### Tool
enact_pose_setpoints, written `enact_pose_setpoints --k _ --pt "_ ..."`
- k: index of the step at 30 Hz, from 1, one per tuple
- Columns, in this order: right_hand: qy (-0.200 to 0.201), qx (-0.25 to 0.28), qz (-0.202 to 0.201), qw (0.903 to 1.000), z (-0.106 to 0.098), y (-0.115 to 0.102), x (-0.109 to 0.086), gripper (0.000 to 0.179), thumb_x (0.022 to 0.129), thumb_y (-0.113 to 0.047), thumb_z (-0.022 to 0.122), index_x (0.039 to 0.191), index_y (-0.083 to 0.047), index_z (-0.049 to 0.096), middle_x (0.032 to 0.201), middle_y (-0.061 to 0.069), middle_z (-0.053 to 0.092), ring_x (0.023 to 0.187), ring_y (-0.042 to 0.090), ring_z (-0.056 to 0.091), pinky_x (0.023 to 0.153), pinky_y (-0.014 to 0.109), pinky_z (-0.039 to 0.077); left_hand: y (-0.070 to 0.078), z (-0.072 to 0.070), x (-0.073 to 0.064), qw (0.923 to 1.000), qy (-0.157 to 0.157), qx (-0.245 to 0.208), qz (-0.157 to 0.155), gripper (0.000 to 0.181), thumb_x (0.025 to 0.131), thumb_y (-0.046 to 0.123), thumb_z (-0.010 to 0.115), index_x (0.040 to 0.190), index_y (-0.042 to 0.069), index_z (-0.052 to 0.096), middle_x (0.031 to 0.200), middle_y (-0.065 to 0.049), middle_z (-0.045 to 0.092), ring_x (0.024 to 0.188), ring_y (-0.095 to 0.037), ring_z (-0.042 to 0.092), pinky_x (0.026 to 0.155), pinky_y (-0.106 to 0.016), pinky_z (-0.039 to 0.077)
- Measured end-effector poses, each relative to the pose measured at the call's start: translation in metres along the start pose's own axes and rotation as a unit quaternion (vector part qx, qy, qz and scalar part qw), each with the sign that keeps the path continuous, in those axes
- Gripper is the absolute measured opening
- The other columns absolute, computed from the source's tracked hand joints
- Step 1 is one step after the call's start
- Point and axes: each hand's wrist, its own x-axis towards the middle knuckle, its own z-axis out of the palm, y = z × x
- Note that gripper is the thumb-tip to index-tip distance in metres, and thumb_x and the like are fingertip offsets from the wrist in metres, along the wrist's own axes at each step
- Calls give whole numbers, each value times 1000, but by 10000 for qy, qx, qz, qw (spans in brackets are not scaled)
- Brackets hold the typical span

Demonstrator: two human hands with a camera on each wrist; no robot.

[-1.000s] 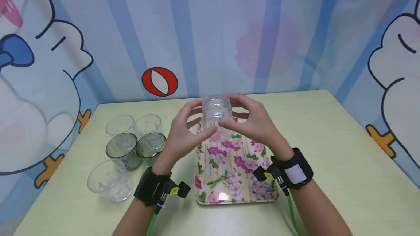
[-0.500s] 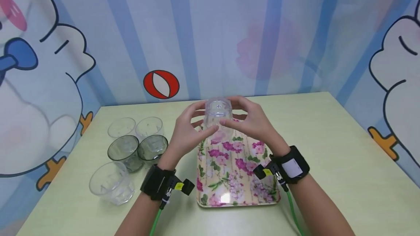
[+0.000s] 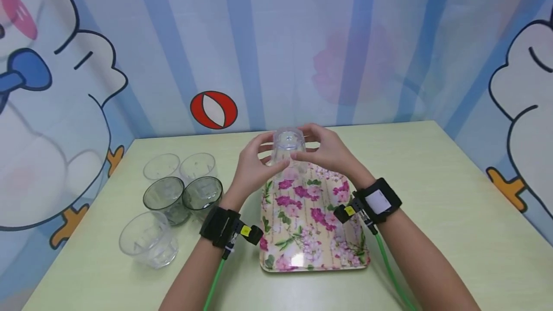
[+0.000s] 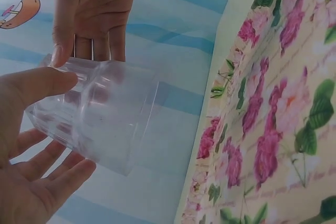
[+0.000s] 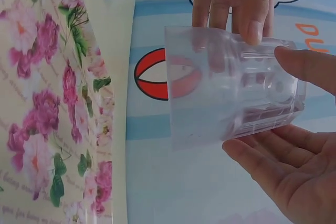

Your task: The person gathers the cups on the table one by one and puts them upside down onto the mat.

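At far left, a cartoon figure (image 3: 47,157) is printed on the wall covering. On the surface (image 3: 86,277), five glasses stand upright, mouths up. The front glass (image 3: 153,248), clear, is nearest the viewer; the left clear glass (image 3: 162,168) stands at the back. Before the latter is the left smoked glass (image 3: 173,210). The right clear glass (image 3: 198,166) is likewise at the back, with the right smoked glass (image 3: 203,197) before it. Whether the smoked pair touch cannot be told.

Left hand (image 3: 253,164): wearing a black wristband (image 3: 220,227), gripping, thumb on the near face of the held glass (image 3: 288,145), fingers around its far side. The held glass is clear and inverted, base up, raised above the far end of the tray (image 3: 298,253); its rim is apart from the tray. The tray is floral and lies flat. Right hand (image 3: 326,150): also banded, gripping the same glass from the other side, thumb likewise on the near face.

At far right, a second figure (image 3: 527,148) shows on the wall.
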Motion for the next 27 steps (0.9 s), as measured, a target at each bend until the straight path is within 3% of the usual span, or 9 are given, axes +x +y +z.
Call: enact_pose_setpoints --k 10,27 --pt "-147 90 370 9992 6 13 14 59 84 -28 73 135 -10 47 133 12 56 126 32 54 102 50 50 -16 8 9 9989 95 -102 -449 61 82 25 76 136 19 48 136 -4 53 125 -27 54 102 -43 52" --pt "-303 -1 644 9975 24 33 28 57 85 -25 72 134 -8 48 133 13 55 126 33 53 101 48 51 -38 15 12 9963 108 -131 -842 62 84 19 73 138 17 44 140 -5 50 130 -29 50 107 -44 48"
